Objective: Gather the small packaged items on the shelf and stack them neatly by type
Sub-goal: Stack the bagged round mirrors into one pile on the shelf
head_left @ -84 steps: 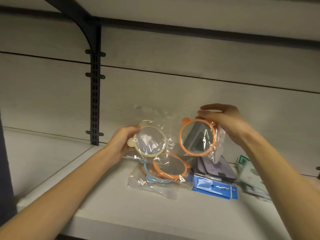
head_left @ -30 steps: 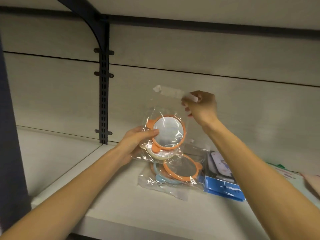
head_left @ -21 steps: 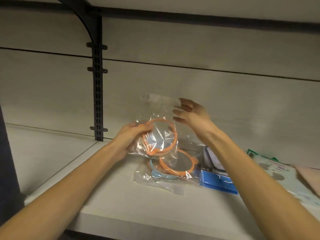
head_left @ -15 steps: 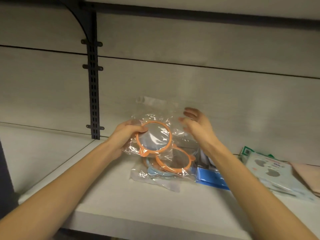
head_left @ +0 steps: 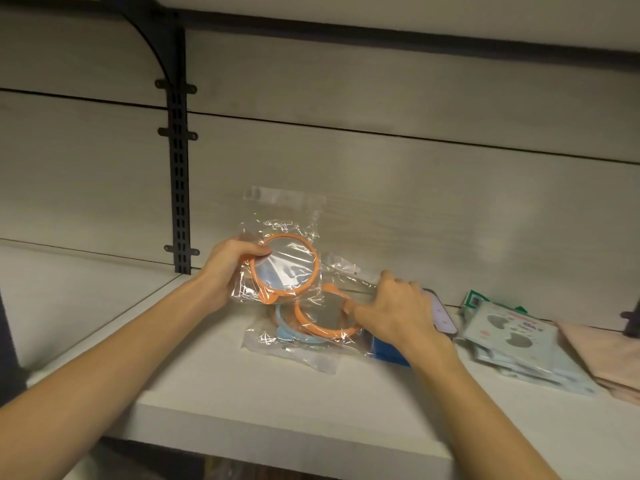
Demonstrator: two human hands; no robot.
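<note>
Pale wood-grain wall panels behind a white shelf. Black slotted upright with curved bracket, up-left of the fingers. Upper shelf underside overhead. Dim, warm light.

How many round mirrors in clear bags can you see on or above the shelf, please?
3. One orange mirror is held up by the left hand. A second orange mirror lies on the shelf by the right hand, partly covering a blue mirror. More may be hidden behind the held one.

The right hand hides most of the blue package.
</note>
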